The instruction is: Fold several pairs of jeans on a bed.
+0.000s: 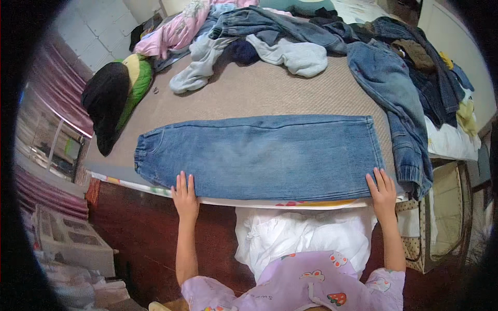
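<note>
A pair of blue jeans (259, 155) lies flat along the near edge of the bed, folded lengthwise, its elastic waist at the left and its leg hems at the right. My left hand (184, 197) rests on the near edge of the jeans, toward the waist end, with fingers stretched out. At the near right corner, by the hems, my right hand (382, 192) lies with its fingers straight on the denim. Neither hand grips anything. A second pair of jeans (391, 98) lies just beyond the right end, stretching away from me.
Across the far side of the bed (249, 96) runs a heap of clothes, with grey sweatpants (290, 58) and a pink garment (174, 31). A black and green plush (116, 98) sits at the left. Dark clothes (433, 78) pile up at the right. White fabric (306, 233) hangs below the near edge.
</note>
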Action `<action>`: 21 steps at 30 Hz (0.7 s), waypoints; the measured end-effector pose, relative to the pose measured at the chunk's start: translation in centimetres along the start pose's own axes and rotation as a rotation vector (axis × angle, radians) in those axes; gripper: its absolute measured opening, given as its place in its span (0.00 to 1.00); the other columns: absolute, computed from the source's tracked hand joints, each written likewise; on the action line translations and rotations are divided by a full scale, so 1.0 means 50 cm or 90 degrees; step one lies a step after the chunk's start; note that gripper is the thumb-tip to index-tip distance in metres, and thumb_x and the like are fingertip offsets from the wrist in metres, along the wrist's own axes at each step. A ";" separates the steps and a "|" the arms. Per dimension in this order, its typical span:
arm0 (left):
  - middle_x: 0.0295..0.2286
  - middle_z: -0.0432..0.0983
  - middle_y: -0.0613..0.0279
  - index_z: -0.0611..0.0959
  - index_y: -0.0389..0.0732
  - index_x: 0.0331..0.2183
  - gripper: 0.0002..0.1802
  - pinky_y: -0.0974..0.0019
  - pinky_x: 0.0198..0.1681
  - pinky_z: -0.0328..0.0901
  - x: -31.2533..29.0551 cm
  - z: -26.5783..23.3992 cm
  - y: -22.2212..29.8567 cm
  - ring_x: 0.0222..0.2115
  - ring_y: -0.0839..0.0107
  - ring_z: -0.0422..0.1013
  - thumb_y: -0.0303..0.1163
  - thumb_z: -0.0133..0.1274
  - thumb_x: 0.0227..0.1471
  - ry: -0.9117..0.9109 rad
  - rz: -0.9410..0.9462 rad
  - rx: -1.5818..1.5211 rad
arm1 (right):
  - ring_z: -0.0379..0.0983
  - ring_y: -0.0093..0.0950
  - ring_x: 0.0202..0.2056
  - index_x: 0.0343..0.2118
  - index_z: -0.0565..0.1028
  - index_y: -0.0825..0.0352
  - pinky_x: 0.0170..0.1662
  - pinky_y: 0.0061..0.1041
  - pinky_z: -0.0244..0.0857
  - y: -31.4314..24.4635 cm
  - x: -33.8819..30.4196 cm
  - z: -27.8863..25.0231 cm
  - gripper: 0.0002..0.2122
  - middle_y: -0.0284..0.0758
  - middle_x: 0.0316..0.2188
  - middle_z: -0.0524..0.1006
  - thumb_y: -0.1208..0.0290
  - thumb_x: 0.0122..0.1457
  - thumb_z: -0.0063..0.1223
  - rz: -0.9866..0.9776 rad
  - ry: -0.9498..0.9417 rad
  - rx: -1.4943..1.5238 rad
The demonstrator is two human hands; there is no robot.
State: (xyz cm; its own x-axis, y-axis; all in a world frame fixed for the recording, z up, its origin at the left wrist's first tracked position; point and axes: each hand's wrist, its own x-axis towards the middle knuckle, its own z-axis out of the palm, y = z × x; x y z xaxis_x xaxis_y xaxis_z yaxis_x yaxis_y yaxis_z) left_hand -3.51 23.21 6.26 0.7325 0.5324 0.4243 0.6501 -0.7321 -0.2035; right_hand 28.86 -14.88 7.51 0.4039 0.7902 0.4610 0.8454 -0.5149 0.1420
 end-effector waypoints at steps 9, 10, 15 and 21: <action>0.40 0.64 0.50 0.71 0.36 0.37 0.15 0.64 0.42 0.56 0.210 -0.160 0.023 0.41 0.59 0.61 0.27 0.45 0.42 -0.242 0.207 -0.489 | 0.57 0.35 0.45 0.40 0.65 0.63 0.47 0.36 0.49 -0.041 0.241 -0.131 0.20 0.39 0.42 0.63 0.79 0.38 0.43 -0.068 -0.001 0.305; 0.39 0.65 0.51 0.72 0.36 0.35 0.15 0.64 0.41 0.56 0.281 -0.137 0.058 0.39 0.60 0.62 0.30 0.46 0.42 -0.134 0.275 -0.552 | 0.62 0.34 0.41 0.36 0.67 0.64 0.43 0.32 0.54 -0.045 0.297 -0.090 0.15 0.37 0.38 0.67 0.76 0.41 0.43 -0.069 0.033 0.347; 0.31 0.69 0.51 0.74 0.36 0.32 0.23 0.67 0.39 0.58 0.416 0.058 0.077 0.36 0.63 0.65 0.44 0.53 0.35 -0.209 0.169 -0.575 | 0.65 0.36 0.33 0.31 0.68 0.67 0.36 0.29 0.59 -0.089 0.437 0.183 0.17 0.39 0.29 0.68 0.60 0.40 0.50 -0.076 -0.153 0.395; 0.09 0.58 0.66 0.70 0.34 0.11 0.21 0.68 0.16 0.51 0.417 0.127 0.012 0.14 0.79 0.53 0.42 0.59 0.27 -0.313 0.054 -0.594 | 0.65 0.33 0.30 0.24 0.67 0.65 0.33 0.29 0.58 -0.052 0.406 0.183 0.15 0.35 0.25 0.68 0.58 0.38 0.52 -0.202 0.093 0.315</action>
State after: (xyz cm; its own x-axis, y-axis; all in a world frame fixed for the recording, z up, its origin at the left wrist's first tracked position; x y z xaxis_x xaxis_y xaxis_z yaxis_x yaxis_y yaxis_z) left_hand 13.41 36.56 9.39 0.9053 0.4248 -0.0055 0.3327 -0.7009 0.6309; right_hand 38.08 5.55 8.47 0.0820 0.8078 0.5837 0.9932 -0.0177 -0.1151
